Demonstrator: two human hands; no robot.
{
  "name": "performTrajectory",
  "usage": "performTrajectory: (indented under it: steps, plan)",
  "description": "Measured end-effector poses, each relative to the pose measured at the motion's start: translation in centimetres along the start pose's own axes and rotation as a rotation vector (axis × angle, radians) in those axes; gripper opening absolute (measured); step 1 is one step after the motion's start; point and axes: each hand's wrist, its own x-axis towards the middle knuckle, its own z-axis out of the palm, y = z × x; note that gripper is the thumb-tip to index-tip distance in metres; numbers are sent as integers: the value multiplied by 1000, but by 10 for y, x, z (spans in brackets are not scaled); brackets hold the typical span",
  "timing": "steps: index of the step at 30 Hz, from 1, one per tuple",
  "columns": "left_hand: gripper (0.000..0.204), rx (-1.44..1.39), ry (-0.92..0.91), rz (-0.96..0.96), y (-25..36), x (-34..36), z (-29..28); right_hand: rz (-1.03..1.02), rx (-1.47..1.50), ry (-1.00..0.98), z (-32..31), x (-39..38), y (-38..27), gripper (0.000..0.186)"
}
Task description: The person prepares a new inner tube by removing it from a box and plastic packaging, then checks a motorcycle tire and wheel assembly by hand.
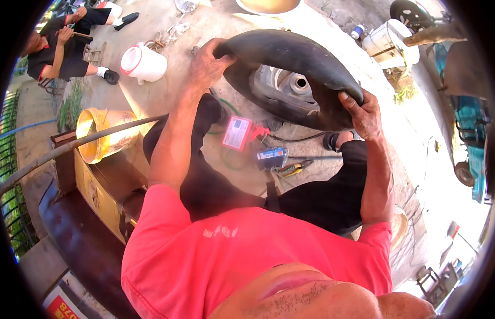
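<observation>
A black rubber inner tube (295,50), rounded out as if holding air, is raised in front of me between both hands. My left hand (207,65) is closed on its left end, thumb on the near side. At the opposite end, my right hand (364,112) grips the tube with the thumb on top. Through the tube's opening shows a metal wheel rim (266,80) with a round hub at its centre. Between my legs lie a red-and-white flat box (238,133), a blue-and-black package (272,158) and a yellow-handled hand tool (293,169).
A yellow bucket (112,135) and a white jug with a red rim (146,64) stand at left. Beyond them a person (56,50) sits. A basin (270,5) of brownish water is at the far side; a white bucket (390,45) stands far right.
</observation>
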Motion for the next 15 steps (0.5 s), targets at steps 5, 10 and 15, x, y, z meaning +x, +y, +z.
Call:
performTrajectory:
  steps: [5, 10, 15]
  plan:
    - [41, 135, 41, -19, -16, 4, -1, -20, -30, 5, 12, -1, -13, 29]
    - [40, 166, 109, 119, -26, 2, -2, -11, -78, 19, 25, 5, -19, 30]
    - [33, 33, -106, 10, -2, -2, 6, 7, -63, 71, 30, 8, -21, 30]
